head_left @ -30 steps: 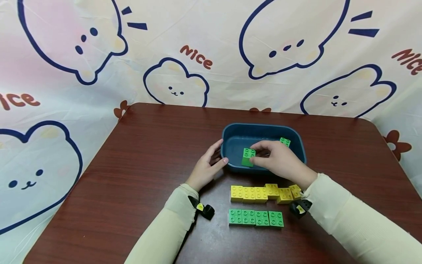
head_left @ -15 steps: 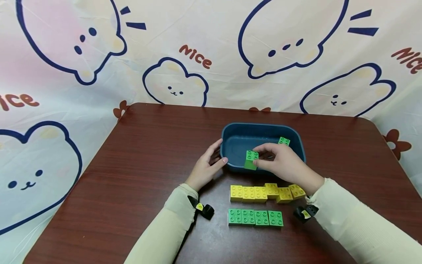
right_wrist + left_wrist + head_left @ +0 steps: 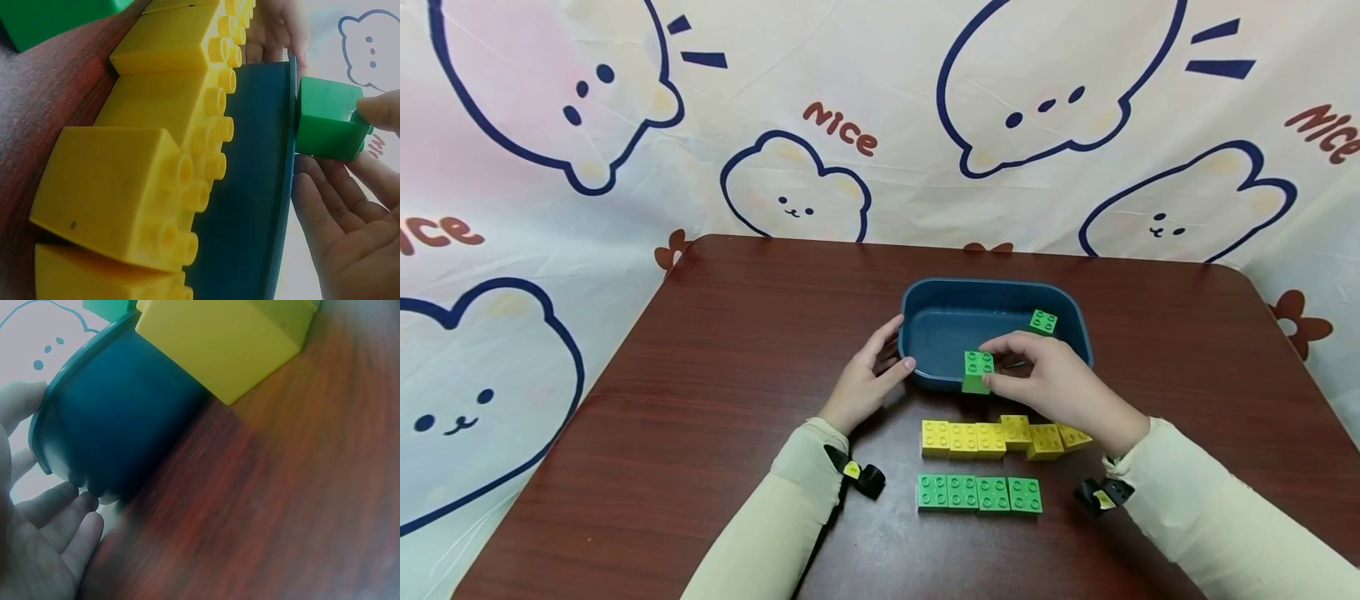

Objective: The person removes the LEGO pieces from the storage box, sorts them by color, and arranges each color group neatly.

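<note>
A green toy building block (image 3: 977, 372) is pinched between the thumb and fingers of my right hand (image 3: 1060, 379). It is above the near rim of a dark blue plastic bin (image 3: 943, 329); the right wrist view shows the block (image 3: 331, 119) close beside that rim. My left hand (image 3: 867, 379) rests against the bin's left end, fingers spread and loosely bent along the outer wall, as the left wrist view also shows. Another green block (image 3: 1042, 322) lies inside the bin at the right, partly behind my right hand.
In front of the bin runs an uneven row of several yellow blocks (image 3: 976, 438), its right end near my right wrist. Closer still, several green blocks (image 3: 979, 493) form a straight row. The brown table (image 3: 760, 350) meets a printed cloth backdrop (image 3: 910, 192).
My right hand has moved the green block slightly right and toward me, from inside the bin to above its near rim. My left hand keeps its place on the bin; the view shifts slightly.
</note>
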Tool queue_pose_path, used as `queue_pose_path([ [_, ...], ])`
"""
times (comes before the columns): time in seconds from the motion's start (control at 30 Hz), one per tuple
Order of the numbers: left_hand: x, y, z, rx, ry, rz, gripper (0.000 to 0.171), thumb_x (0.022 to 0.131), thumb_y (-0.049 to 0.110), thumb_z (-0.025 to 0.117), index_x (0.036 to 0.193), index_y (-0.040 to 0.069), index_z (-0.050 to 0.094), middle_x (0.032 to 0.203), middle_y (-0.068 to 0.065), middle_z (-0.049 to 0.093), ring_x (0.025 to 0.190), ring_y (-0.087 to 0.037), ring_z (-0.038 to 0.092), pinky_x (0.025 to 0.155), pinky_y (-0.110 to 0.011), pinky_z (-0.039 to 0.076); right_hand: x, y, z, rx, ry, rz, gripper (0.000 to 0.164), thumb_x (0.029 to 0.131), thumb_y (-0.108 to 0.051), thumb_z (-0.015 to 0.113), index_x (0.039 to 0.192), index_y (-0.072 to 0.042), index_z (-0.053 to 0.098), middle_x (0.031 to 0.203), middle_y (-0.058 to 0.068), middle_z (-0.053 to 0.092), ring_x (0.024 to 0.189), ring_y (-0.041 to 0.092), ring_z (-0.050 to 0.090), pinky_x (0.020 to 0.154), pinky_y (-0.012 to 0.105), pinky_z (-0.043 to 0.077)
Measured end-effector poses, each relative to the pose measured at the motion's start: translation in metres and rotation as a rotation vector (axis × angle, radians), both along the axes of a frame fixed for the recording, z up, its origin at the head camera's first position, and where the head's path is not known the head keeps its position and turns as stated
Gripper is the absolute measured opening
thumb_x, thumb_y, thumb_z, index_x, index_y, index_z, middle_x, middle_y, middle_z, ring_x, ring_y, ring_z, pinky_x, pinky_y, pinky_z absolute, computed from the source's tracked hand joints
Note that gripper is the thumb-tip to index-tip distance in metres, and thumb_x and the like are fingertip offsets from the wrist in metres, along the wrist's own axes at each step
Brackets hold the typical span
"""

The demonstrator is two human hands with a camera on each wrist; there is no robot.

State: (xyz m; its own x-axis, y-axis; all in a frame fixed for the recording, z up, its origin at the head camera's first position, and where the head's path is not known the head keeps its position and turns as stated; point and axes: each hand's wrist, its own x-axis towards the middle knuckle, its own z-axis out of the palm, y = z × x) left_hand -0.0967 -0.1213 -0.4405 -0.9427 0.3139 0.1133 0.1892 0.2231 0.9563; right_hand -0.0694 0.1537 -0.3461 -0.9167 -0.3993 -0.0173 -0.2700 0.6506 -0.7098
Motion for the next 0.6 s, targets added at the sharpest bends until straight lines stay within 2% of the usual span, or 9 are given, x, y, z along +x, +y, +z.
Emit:
queue_pose_path([
  [0.3,-0.001,-0.001,-0.001,0.007,-0.016,0.009,0.064,0.101,0.028,0.063,0.158,0.029,0.034,0.155,-0.002,0.043,0.137,-0.017,0.046,0.111,-0.041,0.041,0.013,0.009,0.004,0.013,0.021,0.005,0.035,0.092,-0.023,0.075,0.125,-0.013,0.069,0.121,0.002,0.067,0.105,0.020,0.064,0.088,0.044,0.056],
  [0.6,-0.001,0.000,0.000,0.013,-0.002,-0.006,0.065,0.101,0.027,0.063,0.159,0.023,0.032,0.156,-0.007,0.042,0.138,-0.019,0.046,0.111,-0.042,0.041,0.031,0.023,0.004,-0.014,0.022,-0.028,0.033,0.092,-0.025,0.076,0.124,-0.018,0.069,0.122,-0.001,0.066,0.104,0.015,0.066,0.086,0.038,0.057],
])
